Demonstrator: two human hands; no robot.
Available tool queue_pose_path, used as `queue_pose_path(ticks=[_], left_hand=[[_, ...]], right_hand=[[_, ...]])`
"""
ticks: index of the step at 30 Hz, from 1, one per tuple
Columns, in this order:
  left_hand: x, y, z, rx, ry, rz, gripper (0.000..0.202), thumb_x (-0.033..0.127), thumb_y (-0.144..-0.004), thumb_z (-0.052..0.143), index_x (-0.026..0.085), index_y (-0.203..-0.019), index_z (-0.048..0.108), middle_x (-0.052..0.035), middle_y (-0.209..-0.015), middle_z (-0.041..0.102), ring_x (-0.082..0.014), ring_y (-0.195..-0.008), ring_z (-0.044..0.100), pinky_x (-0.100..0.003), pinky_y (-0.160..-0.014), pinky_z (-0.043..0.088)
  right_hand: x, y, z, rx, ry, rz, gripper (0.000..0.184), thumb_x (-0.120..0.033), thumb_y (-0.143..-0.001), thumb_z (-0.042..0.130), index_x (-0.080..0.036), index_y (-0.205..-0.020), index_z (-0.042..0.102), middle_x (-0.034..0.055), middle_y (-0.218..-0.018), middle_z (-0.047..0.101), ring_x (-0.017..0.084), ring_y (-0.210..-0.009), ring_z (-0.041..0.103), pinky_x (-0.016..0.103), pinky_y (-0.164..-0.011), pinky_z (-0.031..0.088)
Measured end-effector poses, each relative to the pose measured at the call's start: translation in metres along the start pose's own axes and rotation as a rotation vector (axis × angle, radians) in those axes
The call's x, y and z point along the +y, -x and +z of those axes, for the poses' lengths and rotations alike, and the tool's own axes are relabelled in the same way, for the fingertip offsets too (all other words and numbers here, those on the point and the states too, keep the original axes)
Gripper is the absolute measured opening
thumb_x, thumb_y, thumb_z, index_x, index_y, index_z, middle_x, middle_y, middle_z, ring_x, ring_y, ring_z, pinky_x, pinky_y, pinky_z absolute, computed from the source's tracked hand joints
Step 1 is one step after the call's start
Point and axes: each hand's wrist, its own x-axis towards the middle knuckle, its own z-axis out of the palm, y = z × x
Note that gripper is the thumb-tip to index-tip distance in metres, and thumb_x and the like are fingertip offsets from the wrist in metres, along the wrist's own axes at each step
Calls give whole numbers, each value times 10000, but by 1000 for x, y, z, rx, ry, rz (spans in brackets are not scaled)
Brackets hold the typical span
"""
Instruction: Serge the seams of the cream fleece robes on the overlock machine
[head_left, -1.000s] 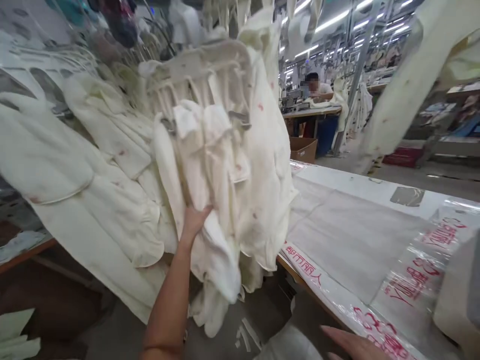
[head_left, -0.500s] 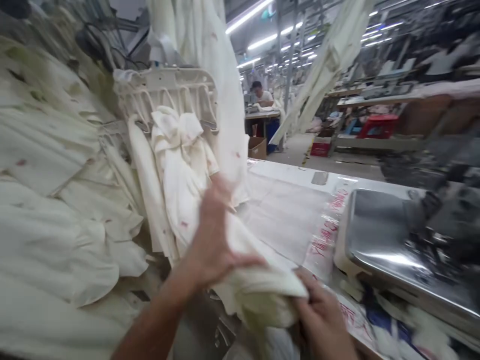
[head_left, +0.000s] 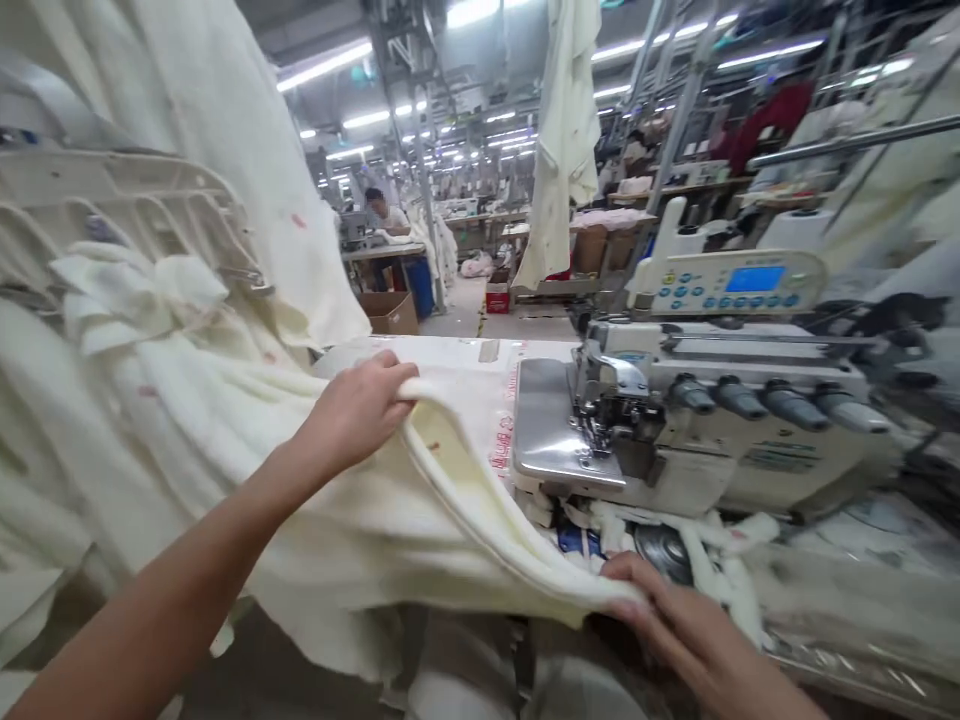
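A cream garment [head_left: 352, 540] with small reddish marks stretches between my two hands, one open edge spread into a loop. My left hand [head_left: 364, 400] is closed on the upper part of that edge. Lower right, my right hand [head_left: 660, 610] grips the edge's other end, its fingers slightly blurred. To the left, the cloth runs up to a bunched part [head_left: 142, 290] hanging below a pale clip hanger [head_left: 135, 185]. Just beyond my right hand stands an overlock sewing machine [head_left: 750, 400] with a shiny metal plate [head_left: 551, 415].
The white worktable [head_left: 465, 375] carries a strip of red lettering. Cream fabric scraps [head_left: 720, 570] lie below the machine. More cream cloth [head_left: 555, 150] hangs ahead. Farther back are a cardboard box [head_left: 390, 312], a red crate [head_left: 497, 297] and a seated person [head_left: 386, 212].
The view has swung right, bringing the whole sewing machine into sight. My left hand, spread and blurred before, now grips the garment's edge. The edge is pulled wide between both hands.
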Motion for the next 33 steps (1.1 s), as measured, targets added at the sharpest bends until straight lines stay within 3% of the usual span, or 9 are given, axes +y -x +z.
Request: queue_pose_path(ticks=[3, 6, 7, 9, 12, 18, 22, 28, 33], left_hand=[[1, -22, 27, 56, 170, -93, 235, 178, -800, 379, 196, -962, 548, -43, -901, 610, -228, -887, 583, -362, -793, 460], [39, -40, 57, 222, 101, -30, 401, 242, -817, 467, 140, -1204, 449, -137, -1189, 542, -291, -1184, 445, -460, -980, 349], [57, -42, 68, 205, 75, 50, 429, 262, -825, 490, 138, -1231, 435, -149, -1246, 512, -299, -1228, 400, -480, -1017, 301], [92, -41, 90, 28, 142, 261, 339, 301, -877, 454, 169, -1188, 477, -110, -1185, 564, -258, -1138, 476, -430, -984, 348], [123, -36, 116, -117, 212, 328, 206, 305, -890, 437, 180, -1014, 543, -68, -976, 615, -231, -936, 540, -376, -843, 422], [125, -40, 132, -201, 308, 259, 104, 205, -889, 425, 197, -848, 521, -30, -858, 589, -185, -794, 542, -296, -709, 421], [128, -48, 139, -177, 308, 213, 130, 152, -881, 401, 192, -808, 501, -29, -821, 569, -181, -788, 539, -288, -699, 407], [132, -50, 141, -176, 295, 189, 122, 120, -851, 408, 195, -780, 473, -14, -778, 523, -169, -737, 512, -277, -650, 385], [134, -51, 139, -187, 275, 175, 165, 71, -816, 380, 202, -740, 444, -5, -742, 494, -157, -681, 484, -268, -610, 367]], right_hand=[[-9, -9, -38, 167, 129, 3, 281, -457, -909, 383, -249, -928, 570, 19, -897, 663, 181, -799, 616, 235, -674, 444], [-17, -34, -53, 380, 238, 53, 267, -440, -905, 392, -236, -918, 564, 23, -865, 659, 187, -761, 603, 252, -628, 411], [-17, -42, -53, 421, 248, 69, 262, -437, -901, 402, -231, -904, 564, 18, -835, 658, 184, -736, 597, 255, -615, 399], [-15, -53, -49, 473, 224, 94, 256, -444, -886, 434, -223, -872, 561, 3, -769, 649, 175, -685, 584, 256, -603, 386], [-11, -57, -47, 495, 159, 121, 255, -450, -871, 458, -218, -844, 560, -17, -717, 637, 157, -636, 558, 247, -582, 373], [-13, -59, -59, 461, 254, 161, 271, -402, -863, 464, -209, -692, 549, -22, -620, 600, 139, -584, 521, 228, -519, 307], [-14, -65, -57, 529, 373, 189, 229, -318, -871, 436, -206, -726, 575, -4, -638, 627, 152, -584, 552, 239, -523, 297], [-6, -63, -44, 656, 387, 44, 229, -305, -926, 384, -208, -826, 566, 0, -736, 654, 154, -651, 597, 239, -564, 345], [6, -69, -35, 792, 465, 11, 192, -292, -940, 392, -197, -852, 533, 9, -734, 646, 158, -641, 608, 250, -564, 362]])
